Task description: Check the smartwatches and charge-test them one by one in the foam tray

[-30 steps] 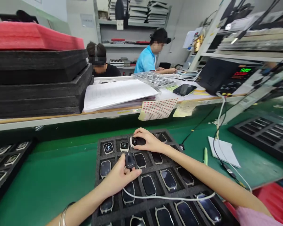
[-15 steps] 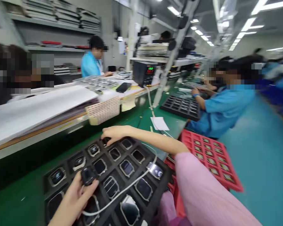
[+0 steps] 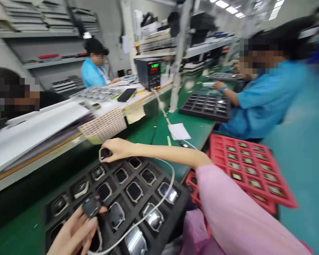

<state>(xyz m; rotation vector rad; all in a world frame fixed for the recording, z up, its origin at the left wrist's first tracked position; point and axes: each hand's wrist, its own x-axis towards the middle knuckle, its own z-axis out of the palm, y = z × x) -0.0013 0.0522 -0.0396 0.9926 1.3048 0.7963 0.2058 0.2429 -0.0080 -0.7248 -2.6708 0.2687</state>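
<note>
My right hand [image 3: 119, 148] is closed on a smartwatch body [image 3: 105, 154] without a strap, held just above the far edge of a black foam tray [image 3: 179, 209]. Lower left, my left hand [image 3: 78, 228] grips a small black square block [image 3: 91, 206] between thumb and fingers over the tray. Several strapless watches, such as this watch [image 3: 134, 191], lie face up in the tray's pockets. Some screens at the left show lit faces. A white cable [image 3: 149, 212] loops across the tray and runs toward my left hand; its end is hidden there.
Red trays [image 3: 281, 170] with small parts stand at the right. Beyond the green bench [image 3: 151, 132] are a white paper [image 3: 179, 131], a power supply [image 3: 149, 73] and another black tray [image 3: 204, 106]. Co-workers in blue sit at the right and back; another person is at the left.
My right hand has lifted the watch out of its pocket at the tray's far edge and moved slightly left. My left hand, with the block, has shifted a little down and left. The view has turned.
</note>
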